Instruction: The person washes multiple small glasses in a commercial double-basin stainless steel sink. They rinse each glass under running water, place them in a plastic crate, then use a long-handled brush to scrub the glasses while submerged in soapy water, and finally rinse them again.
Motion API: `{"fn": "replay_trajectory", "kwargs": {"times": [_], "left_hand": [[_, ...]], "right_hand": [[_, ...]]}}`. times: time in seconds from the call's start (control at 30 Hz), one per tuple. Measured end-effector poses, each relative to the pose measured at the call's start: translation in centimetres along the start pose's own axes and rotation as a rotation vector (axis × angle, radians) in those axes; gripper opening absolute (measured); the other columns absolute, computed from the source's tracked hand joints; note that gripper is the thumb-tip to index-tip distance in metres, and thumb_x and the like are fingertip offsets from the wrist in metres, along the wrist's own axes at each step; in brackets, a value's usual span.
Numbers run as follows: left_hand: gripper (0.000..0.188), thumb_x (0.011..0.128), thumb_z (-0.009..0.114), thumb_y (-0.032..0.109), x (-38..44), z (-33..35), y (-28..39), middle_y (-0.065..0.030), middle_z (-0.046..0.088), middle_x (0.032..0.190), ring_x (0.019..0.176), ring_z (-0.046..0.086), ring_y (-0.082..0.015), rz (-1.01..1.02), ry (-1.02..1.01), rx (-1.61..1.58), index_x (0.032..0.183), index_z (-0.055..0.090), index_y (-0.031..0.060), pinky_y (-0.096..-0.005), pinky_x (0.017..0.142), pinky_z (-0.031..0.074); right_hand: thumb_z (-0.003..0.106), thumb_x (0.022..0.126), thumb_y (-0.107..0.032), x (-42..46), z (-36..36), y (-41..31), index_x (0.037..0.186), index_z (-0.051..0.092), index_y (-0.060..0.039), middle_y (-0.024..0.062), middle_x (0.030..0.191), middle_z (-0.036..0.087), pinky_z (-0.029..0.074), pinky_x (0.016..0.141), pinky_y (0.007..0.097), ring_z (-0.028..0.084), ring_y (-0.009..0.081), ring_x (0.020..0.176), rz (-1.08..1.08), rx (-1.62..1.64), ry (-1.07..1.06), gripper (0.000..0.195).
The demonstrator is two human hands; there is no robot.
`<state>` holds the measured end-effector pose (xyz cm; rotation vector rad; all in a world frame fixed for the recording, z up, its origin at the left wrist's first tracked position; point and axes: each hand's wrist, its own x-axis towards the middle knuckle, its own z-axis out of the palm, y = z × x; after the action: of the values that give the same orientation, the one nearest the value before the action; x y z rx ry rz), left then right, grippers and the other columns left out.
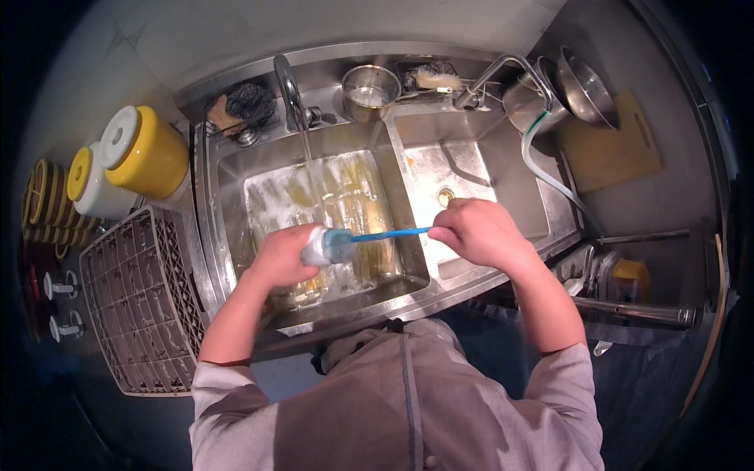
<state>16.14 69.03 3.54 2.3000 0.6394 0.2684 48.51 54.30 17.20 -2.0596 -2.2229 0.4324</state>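
My left hand [285, 253] grips a foam-covered clear vessel, which looks like a drinking glass [337, 246], tilted on its side above the left sink basin. A bottle brush with a blue handle [389, 235] reaches into its mouth; the brush head inside shows only as a blue blur. The far end of that handle is in my right hand [480, 232], over the right basin. Below, in the left basin [235, 176], several clear glasses [347, 206] lie in sudsy water. Water runs into it from a curved tap [288, 88].
A steel pot [370, 94] stands behind the basins, beside wire baskets of scrubbers [250, 103]. At right are a hose-fitted tap [512, 62], steel bowls [586, 88] and a cutting board [618, 147]. A glass rack [141, 300] and yellow canisters [156, 153] sit at left.
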Motion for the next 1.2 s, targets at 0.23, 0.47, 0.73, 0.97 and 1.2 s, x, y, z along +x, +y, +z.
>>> {"fn": "replay_trajectory", "kwargs": {"times": [0.23, 0.47, 0.73, 0.97, 1.2], "left_hand": [[0.061, 0.067, 0.079, 0.022, 1.5, -0.5, 0.5, -0.0120, 0.073, 0.109, 0.099, 0.070, -0.0363, 0.038, 0.047, 0.100, 0.126, 0.064, 0.0141, -0.0469, 0.084, 0.057], [0.061, 0.066, 0.078, 0.022, 2.5, -1.2, 1.6, -0.0123, 0.072, 0.106, 0.096, 0.070, -0.0362, 0.062, 0.017, 0.131, 0.125, 0.063, 0.0127, -0.0471, 0.081, 0.057], [0.057, 0.067, 0.076, 0.021, 3.0, -1.1, 1.3, -0.0130, 0.072, 0.104, 0.095, 0.070, -0.0371, -0.046, -0.094, 0.104, 0.122, 0.062, 0.0152, -0.0479, 0.081, 0.056], [0.059, 0.067, 0.077, 0.022, 2.0, -1.6, 1.2, -0.0140, 0.072, 0.105, 0.097, 0.069, -0.0385, -0.013, 0.010, -0.026, 0.124, 0.063, 0.0154, -0.0473, 0.084, 0.056], [0.061, 0.066, 0.077, 0.022, 0.4, -2.3, -1.0, -0.0125, 0.073, 0.106, 0.099, 0.069, -0.0375, -0.074, -0.014, 0.011, 0.125, 0.064, 0.0172, -0.0470, 0.085, 0.057]], "right_hand": [[0.073, 0.088, -0.029, 1.5, 1.3, -3.0, 0.084, 0.064, -0.0106, 0.0112, 0.068, 0.067, 0.051, 0.060, 0.0481, 0.065, 0.0359, 0.063, -0.028, -0.071, -0.078, 0.021], [0.077, 0.083, -0.032, 4.1, 2.4, -0.7, 0.075, 0.062, -0.0076, 0.0130, 0.070, 0.066, 0.050, 0.058, 0.0500, 0.064, 0.0375, 0.062, -0.249, 0.008, 0.049, 0.030], [0.073, 0.084, -0.027, 5.8, 1.8, -5.3, 0.080, 0.068, -0.0101, 0.0144, 0.067, 0.066, 0.051, 0.059, 0.0514, 0.065, 0.0399, 0.064, -0.100, -0.090, -0.088, 0.018], [0.066, 0.093, -0.042, 6.7, 3.1, 0.7, 0.081, 0.072, -0.0098, 0.0146, 0.075, 0.069, 0.052, 0.070, 0.0523, 0.068, 0.0408, 0.078, -0.064, 0.123, -0.358, 0.035], [0.069, 0.090, -0.027, 3.3, -3.3, -2.2, 0.089, 0.066, -0.0120, 0.0105, 0.070, 0.068, 0.053, 0.067, 0.0502, 0.069, 0.0374, 0.074, -0.052, 0.105, -0.311, 0.015]]}}
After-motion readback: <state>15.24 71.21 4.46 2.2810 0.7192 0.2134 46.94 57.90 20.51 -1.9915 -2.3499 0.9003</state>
